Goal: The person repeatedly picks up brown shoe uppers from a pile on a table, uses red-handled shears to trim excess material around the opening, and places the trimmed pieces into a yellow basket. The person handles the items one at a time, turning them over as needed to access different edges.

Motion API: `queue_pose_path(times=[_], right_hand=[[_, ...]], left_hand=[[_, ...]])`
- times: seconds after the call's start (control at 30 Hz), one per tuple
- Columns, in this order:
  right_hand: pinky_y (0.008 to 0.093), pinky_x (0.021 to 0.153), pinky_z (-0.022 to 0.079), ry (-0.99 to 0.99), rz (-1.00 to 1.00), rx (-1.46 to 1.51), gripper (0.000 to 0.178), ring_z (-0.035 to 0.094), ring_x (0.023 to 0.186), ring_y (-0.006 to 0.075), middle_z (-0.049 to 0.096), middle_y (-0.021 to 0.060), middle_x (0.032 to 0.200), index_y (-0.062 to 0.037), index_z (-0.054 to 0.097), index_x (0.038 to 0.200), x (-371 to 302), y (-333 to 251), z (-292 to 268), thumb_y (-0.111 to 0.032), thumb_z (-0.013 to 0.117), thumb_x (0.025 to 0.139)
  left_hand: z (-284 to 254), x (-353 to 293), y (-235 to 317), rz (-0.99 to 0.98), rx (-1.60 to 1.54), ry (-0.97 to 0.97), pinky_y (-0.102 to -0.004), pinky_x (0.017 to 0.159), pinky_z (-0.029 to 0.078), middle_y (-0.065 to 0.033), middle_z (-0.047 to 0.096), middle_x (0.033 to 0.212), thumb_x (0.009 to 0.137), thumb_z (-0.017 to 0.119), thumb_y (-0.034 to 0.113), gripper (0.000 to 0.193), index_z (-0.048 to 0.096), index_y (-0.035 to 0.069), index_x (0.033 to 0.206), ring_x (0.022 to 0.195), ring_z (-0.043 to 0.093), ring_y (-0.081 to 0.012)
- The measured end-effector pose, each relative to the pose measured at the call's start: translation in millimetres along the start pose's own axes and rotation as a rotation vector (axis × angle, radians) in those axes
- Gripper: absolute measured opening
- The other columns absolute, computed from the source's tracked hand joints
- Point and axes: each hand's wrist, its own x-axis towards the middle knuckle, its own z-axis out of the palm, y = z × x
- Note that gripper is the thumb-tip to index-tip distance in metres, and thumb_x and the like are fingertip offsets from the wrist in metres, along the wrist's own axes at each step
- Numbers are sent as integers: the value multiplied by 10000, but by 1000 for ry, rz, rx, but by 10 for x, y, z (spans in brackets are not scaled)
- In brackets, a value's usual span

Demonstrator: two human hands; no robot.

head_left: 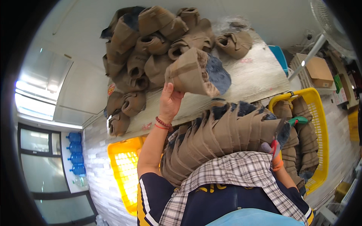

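In my raised left hand (171, 100) is a brown fabric boot upper (190, 73) with a fuzzy lining and a blue furry part, its wide end facing right. My fingers pinch its left edge above the table. My right hand (277, 158), low on the right and partly covered in orange, closes round a red-handled tool (274, 146) with what looks like a dark blade; its exact kind is unclear. Beside that hand, a long row of nested brown boot uppers (226, 132) with blue lining lies across my front.
Many brown uppers (154, 43) are heaped on the worn white table (249, 73). A yellow basket (322, 150) holding more uppers stands right, with a green handle-like thing (298, 120) at it. Another yellow basket (122, 165) is left. A fan (332, 26) stands far right.
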Motion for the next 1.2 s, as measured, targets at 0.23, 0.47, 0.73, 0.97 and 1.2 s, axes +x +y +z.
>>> queue_pose_path(times=[0.23,0.47,0.73,0.97,1.2], right_hand=[[332,615,398,115,20,170,405,432,713,157,513,35,757,12,517,861,-81,504,-88,-309,745,766],[298,695,422,137,-153,49,322,460,752,154,541,29,835,26,533,929,-80,247,-15,-207,718,806],[272,771,429,138,-234,-31,326,477,872,141,530,27,978,-28,502,1101,-30,606,4,-168,665,856],[266,793,467,179,2,743,347,563,882,111,601,41,1005,-65,510,1223,-169,942,65,-285,495,956],[280,772,474,225,-99,480,362,574,871,138,607,55,1008,-56,512,1211,-293,665,115,-300,508,944]], left_hand=[[-507,-799,205,0,-79,373,-341,945,420,-38,595,1156,902,524,485,514,515,82,1221,1087,538,-193],[-499,-1012,253,-12,0,370,-242,580,260,36,279,655,938,455,505,442,401,124,718,612,252,-99],[-239,-931,225,-94,17,179,-381,980,408,-81,531,1261,908,451,551,656,402,58,1338,1142,518,-232],[410,-515,-177,-218,-292,-296,-402,1004,395,-77,491,1326,935,437,488,610,371,65,1370,1189,494,-236],[1495,-367,-1244,-498,-110,-695,-332,967,422,-75,528,1279,933,546,191,398,472,36,1292,1171,494,-177]])
